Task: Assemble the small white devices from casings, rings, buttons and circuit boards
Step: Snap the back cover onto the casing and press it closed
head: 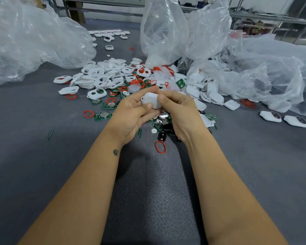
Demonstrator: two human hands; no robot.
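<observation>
Both hands hold one small white device [151, 99] above the grey table. My left hand [132, 114] cups it from below with the thumb on its near face. My right hand [179, 112] pinches its right side with thumb and fingers. Behind the hands lies a heap of white front casings [99, 77], red rings [139, 83], green circuit boards [102, 116] and plain white back casings [211, 93]. Black buttons [163, 134] lie under my right hand. A single red ring [160, 147] sits on the mat between my wrists.
Large clear plastic bags [34, 43] flank the heap on the left, at the back centre [164, 32] and on the right [265, 75]. Two finished devices [283, 118] lie at the right. More white devices [109, 33] stand in rows at the far back. Grey textured mat [148, 200] covers the table.
</observation>
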